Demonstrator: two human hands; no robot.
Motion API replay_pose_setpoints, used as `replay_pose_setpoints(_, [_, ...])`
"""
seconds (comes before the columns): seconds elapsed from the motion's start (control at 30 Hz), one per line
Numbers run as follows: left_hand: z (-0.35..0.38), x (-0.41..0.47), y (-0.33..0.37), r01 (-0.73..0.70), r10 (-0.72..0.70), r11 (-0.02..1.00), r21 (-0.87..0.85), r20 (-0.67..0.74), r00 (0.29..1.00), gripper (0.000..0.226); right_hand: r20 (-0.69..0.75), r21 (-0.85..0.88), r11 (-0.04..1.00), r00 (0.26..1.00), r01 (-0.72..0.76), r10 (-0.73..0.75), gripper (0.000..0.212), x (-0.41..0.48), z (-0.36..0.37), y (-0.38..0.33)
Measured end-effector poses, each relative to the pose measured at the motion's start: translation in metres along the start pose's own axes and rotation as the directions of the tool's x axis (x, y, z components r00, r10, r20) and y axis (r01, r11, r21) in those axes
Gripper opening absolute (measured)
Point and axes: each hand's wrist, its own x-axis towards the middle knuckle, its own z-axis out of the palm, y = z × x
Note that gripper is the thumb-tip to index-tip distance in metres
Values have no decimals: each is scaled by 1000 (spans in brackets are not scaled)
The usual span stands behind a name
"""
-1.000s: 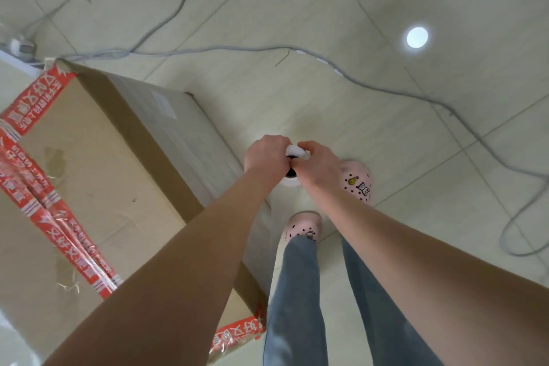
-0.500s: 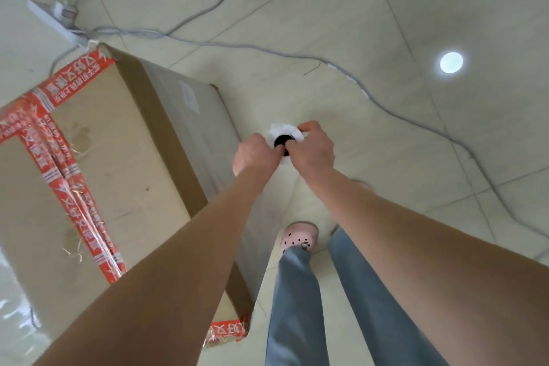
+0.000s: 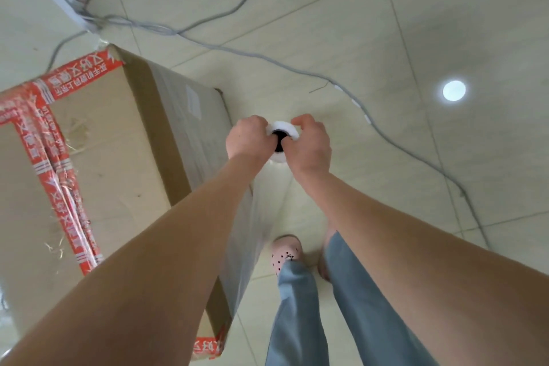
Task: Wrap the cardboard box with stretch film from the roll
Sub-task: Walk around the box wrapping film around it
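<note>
The left hand and right hand grip the upright roll, fingers curled round it; the box stands just left.

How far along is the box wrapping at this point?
Done: glossy film already covers the side of the cardboard box facing the person. In hand: left hand and right hand grip the roll upright, film stretched from it to the box. Left: far sides are out of view; film uncut.

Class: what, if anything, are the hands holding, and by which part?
The left hand and right hand grip the stretch film roll at its upper end.
</note>
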Motion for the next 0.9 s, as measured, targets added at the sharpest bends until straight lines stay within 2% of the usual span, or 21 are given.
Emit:
replay_pose_setpoints(0.1, [-12, 9, -11, 217, -215, 970, -110, 35, 976, 25, 53, 77, 993, 995, -87, 83, 42, 10, 8, -18])
replay_pose_setpoints(0.17, [-18, 14, -18, 279, -263, 950, -142, 124, 957, 29, 90, 103, 988, 990, -115, 106, 41, 17, 8, -30])
replay_pose_setpoints(0.2, [-20, 17, -21, 268, -244, 950, -159, 156, 957, 29, 102, 106, 987, 989, -121, 110, 41, 19, 8, -34])
replay_pose_setpoints(0.3, [-23, 21, -21, 133, -106, 974, -186, 147, 983, 23, 119, 72, 991, 987, -114, 105, 40, 21, 8, -39])
replay_pose_setpoints(0.4, [-26, 23, -12, -72, 82, 993, -92, 112, 990, 57, 124, 54, 990, 984, -132, 125, 41, 20, 7, -39])
replay_pose_setpoints(0.47, [-27, 29, -6, -170, 169, 985, -5, 124, 978, 62, 128, 44, 991, 985, -125, 118, 41, 20, 4, -39])
replay_pose_setpoints(0.57, [-26, 39, 3, -282, 257, 946, 159, 162, 953, 46, 131, 30, 993, 985, -115, 110, 36, 25, 0, -42])
replay_pose_setpoints(0.63, [-32, 46, 10, -317, 279, 911, 264, 173, 945, 27, 126, 0, 994, 986, -111, 110, 32, 30, -1, -45])
replay_pose_setpoints(0.7, [-39, 53, 14, -324, 273, 895, 306, 196, 942, 17, 127, -51, 994, 986, -98, 104, 29, 33, -3, -51])
replay_pose_setpoints(0.8, [-48, 64, 12, -280, 233, 927, 249, 201, 952, 14, 113, -84, 994, 990, -70, 80, 25, 40, -1, -63])
replay_pose_setpoints(0.9, [-56, 75, -1, -112, 103, 992, 59, 129, 986, 10, 76, -80, 997, 997, -19, 25, 32, 51, 6, -79])
